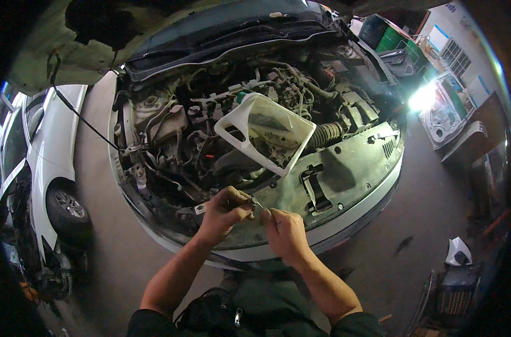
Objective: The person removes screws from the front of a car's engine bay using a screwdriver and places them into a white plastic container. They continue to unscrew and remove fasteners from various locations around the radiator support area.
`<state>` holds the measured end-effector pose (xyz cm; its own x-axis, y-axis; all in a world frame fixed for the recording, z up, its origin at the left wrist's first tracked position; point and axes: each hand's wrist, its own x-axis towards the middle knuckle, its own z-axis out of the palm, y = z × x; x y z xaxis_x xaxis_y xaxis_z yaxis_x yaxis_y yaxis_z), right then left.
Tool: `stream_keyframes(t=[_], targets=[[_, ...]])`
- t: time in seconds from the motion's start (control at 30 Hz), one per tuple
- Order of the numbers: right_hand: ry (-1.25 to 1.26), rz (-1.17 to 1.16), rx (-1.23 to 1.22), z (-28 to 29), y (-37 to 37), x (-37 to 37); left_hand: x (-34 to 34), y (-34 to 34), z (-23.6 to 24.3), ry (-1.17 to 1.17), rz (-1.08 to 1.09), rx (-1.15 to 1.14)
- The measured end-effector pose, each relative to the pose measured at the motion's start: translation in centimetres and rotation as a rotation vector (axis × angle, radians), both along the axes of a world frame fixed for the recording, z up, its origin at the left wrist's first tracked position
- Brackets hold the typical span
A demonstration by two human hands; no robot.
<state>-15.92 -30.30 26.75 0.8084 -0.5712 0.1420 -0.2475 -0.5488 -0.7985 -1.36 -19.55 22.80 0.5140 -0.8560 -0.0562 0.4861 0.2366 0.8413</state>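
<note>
Over the front edge of an open engine bay, my left hand (pixel 224 213) is closed in a pinch on a small dark, partly shiny piece (pixel 255 202), too small to name. My right hand (pixel 286 233) meets it from the right, thumb and fingers pinched on something thin and pale at that piece. Beyond my hands, a white plastic jug (pixel 241 122) with a handle opening and a see-through side lies tilted on the engine (pixel 210 101). A grey-green panel (pixel 351 168) with a rectangular dark opening covers the bay's front right.
The raised hood (pixel 36 62) hangs overhead, with a thin prop rod (pixel 87 121) at left. A white car (pixel 50 129) stands on the left. To the right are a bright lamp (pixel 423 98), a detached door panel (pixel 443 115) and a white part (pixel 459 251) on the floor.
</note>
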Motion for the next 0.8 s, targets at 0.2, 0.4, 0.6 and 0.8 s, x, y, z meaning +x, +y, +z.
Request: stream_keyframes(t=[0.2,0.4,0.6,0.8], targets=[[-0.011,0.008,0.664,-1.6,2.0,0.0,-0.9,1.8,-0.8,0.145,-0.015,-0.025],[0.325,-0.004,0.648,-2.8,2.7,-0.1,-1.2,4.4,-1.7,0.247,-0.012,0.094],[0.228,0.291,0.489,-5.3,5.2,0.4,-1.2,9.9,-5.5,0.026,-0.22,0.33],[0.309,0.306,0.443,-8.8,9.0,1.5,-2.5,15.1,-9.4,0.201,-0.123,0.264]])
